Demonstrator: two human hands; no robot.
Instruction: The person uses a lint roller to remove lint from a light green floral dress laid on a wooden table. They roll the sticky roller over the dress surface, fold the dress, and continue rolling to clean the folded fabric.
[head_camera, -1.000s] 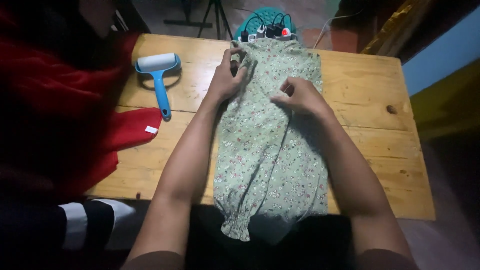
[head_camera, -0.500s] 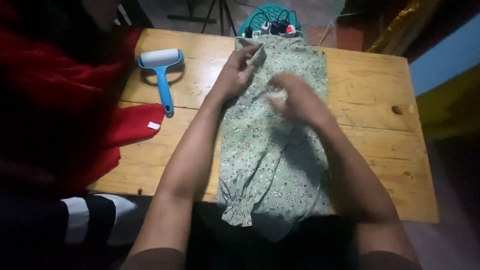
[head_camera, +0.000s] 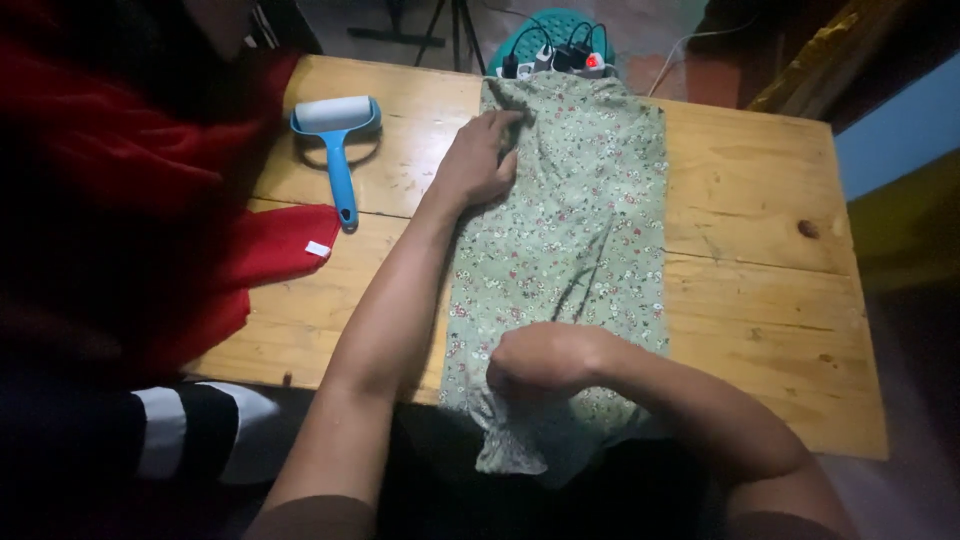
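Observation:
A green floral garment (head_camera: 575, 230) lies lengthwise down the middle of a wooden table (head_camera: 760, 250), its lower end hanging over the near edge. My left hand (head_camera: 480, 160) rests flat on the cloth's upper left edge, fingers spread. Near the table's front edge, my right hand (head_camera: 540, 358) is curled on the lower part of the garment, pinching the fabric.
A blue-handled lint roller (head_camera: 335, 135) lies on the table's left side. Red cloth (head_camera: 180, 240) covers the left edge, with a black-and-white striped piece (head_camera: 190, 430) below it. A teal basket with a power strip and cables (head_camera: 555, 45) stands beyond the far edge.
My right hand has slid from the upper middle of the garment down to its lower part near the front edge. My left hand has stayed at the top left.

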